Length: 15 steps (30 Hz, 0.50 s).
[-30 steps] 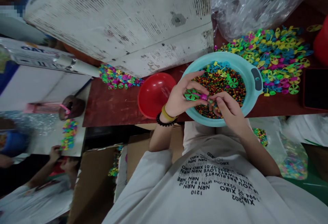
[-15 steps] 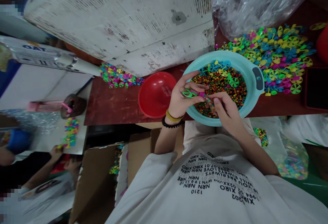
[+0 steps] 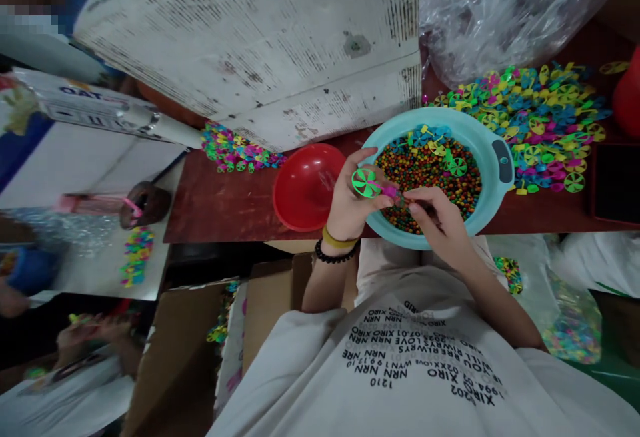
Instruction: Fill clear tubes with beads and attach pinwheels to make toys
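Observation:
My left hand (image 3: 353,190) is closed on a small plastic toy (image 3: 367,182) with a green spoked wheel and a pink middle; its clear end points toward my other hand. My right hand (image 3: 437,217) pinches at that clear end, and what lies between its fingertips is too small to make out. Both hands are over a light blue basin (image 3: 493,200). Many small multicoloured beads (image 3: 425,177) fill its bottom, with several blue, yellow and green plastic pieces (image 3: 456,166) on top.
A red bowl (image 3: 305,187) stands left of the basin on the dark red table (image 3: 220,207). Colourful wheel pieces (image 3: 545,124) are heaped at right, a smaller pile (image 3: 237,149) at left. Behind stands a large white carton (image 3: 280,44). A co-worker's hands (image 3: 95,330) are at lower left.
The green wheel has turned to face me and shifted slightly left in my left hand. The co-worker's hands have moved left and down, away from the side table's edge.

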Each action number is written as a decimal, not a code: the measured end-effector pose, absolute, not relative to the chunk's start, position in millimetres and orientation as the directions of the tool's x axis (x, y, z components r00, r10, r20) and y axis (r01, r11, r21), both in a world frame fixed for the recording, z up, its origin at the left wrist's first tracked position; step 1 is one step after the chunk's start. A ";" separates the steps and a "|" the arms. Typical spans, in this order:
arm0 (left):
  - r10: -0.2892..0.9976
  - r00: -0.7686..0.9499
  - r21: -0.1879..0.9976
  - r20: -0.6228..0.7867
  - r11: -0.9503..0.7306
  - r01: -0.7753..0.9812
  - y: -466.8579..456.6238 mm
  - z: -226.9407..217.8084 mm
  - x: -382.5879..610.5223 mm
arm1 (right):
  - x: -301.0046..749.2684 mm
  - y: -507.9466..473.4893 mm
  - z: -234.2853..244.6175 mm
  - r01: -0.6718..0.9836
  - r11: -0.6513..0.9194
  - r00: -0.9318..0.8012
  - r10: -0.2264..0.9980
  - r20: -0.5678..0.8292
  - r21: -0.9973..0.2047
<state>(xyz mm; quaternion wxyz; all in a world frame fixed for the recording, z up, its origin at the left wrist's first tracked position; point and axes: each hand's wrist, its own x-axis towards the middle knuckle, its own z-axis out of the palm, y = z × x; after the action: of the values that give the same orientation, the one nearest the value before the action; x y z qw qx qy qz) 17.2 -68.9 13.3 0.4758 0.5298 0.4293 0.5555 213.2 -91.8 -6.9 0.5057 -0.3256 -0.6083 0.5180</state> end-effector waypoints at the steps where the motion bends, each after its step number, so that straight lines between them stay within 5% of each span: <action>1: 0.989 -0.001 0.980 0.150 -0.149 -0.133 -71.0 10.2 23.0 | 212.4 -93.1 -7.0 -0.138 0.251 -0.254 0.926 0.279 -0.958; 9: 0.999 0.043 0.949 -0.023 0.035 -0.314 -85.6 0.1 52.5 | 198.3 -105.4 -17.6 -0.437 -0.084 -0.242 0.970 0.026 -0.896; 15: 0.997 0.031 0.940 0.067 -0.053 -0.337 -82.8 -3.1 55.3 | 197.2 -102.3 -13.8 -0.495 -0.106 -0.184 0.983 -0.016 -0.862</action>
<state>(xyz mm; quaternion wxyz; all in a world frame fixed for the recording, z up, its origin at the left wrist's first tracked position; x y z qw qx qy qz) 55.3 -82.8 -3.1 0.5730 0.4328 0.3813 0.5823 197.2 -102.3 -13.8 0.5514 -0.3227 -0.3778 0.6701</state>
